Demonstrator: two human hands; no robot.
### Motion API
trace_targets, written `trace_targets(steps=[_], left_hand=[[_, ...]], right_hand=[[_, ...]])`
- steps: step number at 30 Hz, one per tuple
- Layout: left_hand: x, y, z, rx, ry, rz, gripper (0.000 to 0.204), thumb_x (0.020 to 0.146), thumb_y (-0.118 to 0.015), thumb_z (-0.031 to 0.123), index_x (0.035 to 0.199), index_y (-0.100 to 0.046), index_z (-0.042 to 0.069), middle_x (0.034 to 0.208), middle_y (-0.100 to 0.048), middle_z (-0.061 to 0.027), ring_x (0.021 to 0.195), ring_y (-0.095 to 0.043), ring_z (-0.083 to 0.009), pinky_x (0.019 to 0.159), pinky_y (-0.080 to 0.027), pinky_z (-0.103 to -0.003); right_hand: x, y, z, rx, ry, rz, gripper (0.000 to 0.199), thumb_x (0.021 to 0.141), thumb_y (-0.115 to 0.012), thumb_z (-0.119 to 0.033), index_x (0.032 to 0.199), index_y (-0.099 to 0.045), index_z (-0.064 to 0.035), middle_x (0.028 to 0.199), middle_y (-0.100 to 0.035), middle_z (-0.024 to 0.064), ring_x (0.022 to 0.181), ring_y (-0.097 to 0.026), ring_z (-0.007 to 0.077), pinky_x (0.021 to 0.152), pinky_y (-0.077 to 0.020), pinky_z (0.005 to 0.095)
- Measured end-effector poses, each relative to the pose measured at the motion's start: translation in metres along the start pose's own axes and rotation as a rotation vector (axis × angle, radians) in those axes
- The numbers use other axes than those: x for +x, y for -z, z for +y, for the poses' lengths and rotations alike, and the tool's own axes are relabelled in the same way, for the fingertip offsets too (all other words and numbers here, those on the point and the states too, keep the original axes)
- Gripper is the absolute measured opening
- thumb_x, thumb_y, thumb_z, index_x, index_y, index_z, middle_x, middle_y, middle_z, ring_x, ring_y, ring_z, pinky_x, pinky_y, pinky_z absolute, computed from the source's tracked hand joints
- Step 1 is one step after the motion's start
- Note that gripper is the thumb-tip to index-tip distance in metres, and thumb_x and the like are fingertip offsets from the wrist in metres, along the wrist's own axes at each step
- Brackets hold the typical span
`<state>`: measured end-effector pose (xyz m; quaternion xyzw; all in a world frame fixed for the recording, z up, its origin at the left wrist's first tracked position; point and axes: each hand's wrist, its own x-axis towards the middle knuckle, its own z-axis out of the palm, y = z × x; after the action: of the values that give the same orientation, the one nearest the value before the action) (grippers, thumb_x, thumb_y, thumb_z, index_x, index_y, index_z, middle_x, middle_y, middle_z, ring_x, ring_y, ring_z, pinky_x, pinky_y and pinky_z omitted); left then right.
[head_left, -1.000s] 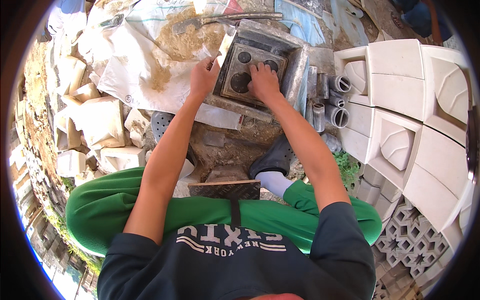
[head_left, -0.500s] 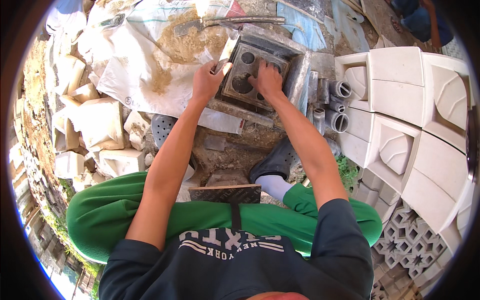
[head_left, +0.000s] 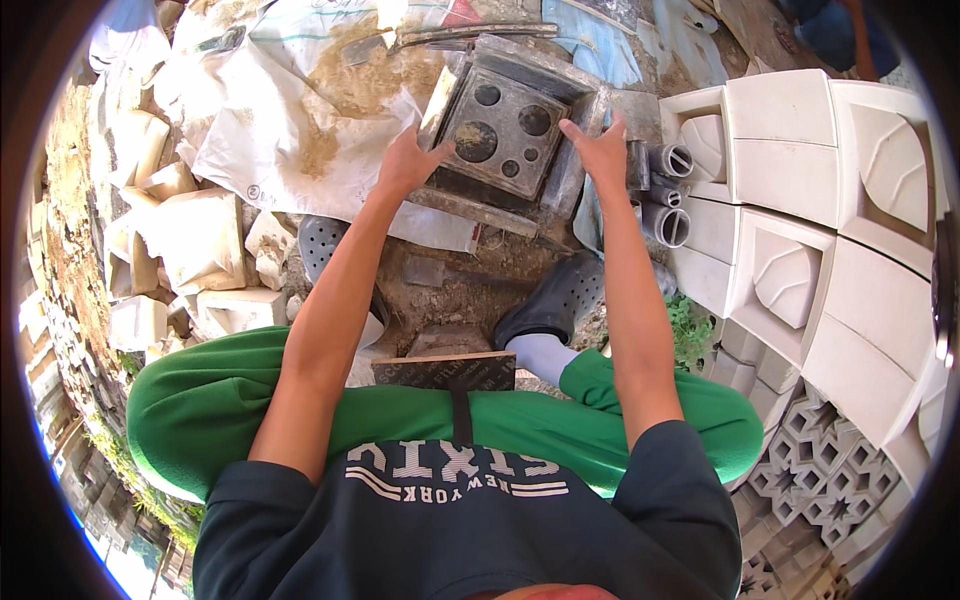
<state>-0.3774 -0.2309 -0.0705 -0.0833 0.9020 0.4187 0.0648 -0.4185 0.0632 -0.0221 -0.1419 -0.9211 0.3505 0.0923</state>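
Note:
In front of me a grey, square box-like mould with thick worn walls lies tilted on the ground. Inside it sits a square plate with several dark round holes of different sizes. My left hand grips the mould's left wall, its thumb pointing toward the plate. At the opposite side, my right hand straddles the right wall, thumb on the inner side and fingers outside. The fingertips of both hands are partly hidden behind the walls.
Short grey pipes lie right of the mould, beside stacked cream blocks with recessed faces. Broken blocks are piled at the left. A white sack with brown sand lies behind them, and a trowel-like tool lies at the back.
My right hand has left the holed plate and moved right onto the mould's right wall. My left hand has shifted slightly down along the left wall. The plate's holes now show fully.

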Motion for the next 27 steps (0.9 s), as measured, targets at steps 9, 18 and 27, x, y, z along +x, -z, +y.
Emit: trace_targets(steps=[9,18,27], left_hand=[[-0.002,-0.005,0.003,0.065,-0.013,-0.07,0.044,0.079,-0.072,0.026,0.111,-0.063,-0.002,0.094,-0.068,-0.027,0.092,-0.064,-0.0427,0.079,-0.049,-0.047],[0.005,0.003,0.029,-0.065,0.135,-0.11,0.037,0.083,-0.074,0.03,0.095,-0.066,-0.005,0.075,-0.068,-0.0159,0.066,-0.062,-0.0264,0.064,-0.047,-0.04],[0.006,0.0,0.013,-0.033,0.039,-0.046,0.045,0.083,-0.073,0.039,0.094,-0.065,-0.004,0.071,-0.065,-0.0125,0.062,-0.057,-0.0227,0.062,-0.046,-0.037]], right_hand=[[-0.008,-0.016,0.029,0.508,-0.295,-0.296,0.066,0.072,-0.063,0.0,0.135,-0.043,0.004,0.121,-0.061,0.0174,0.109,-0.06,0.0284,0.096,-0.0448,0.0359],[0.017,-0.003,0.022,0.292,-0.212,-0.484,0.079,0.074,-0.067,-0.018,0.141,-0.035,0.0093,0.133,-0.053,0.0284,0.121,-0.055,0.038,0.102,-0.0417,0.0391],[-0.01,-0.016,0.03,0.439,-0.203,-0.338,0.091,0.072,-0.066,-0.014,0.147,-0.022,0.0108,0.138,-0.047,0.0306,0.128,-0.049,0.0367,0.107,-0.0374,0.0362]])
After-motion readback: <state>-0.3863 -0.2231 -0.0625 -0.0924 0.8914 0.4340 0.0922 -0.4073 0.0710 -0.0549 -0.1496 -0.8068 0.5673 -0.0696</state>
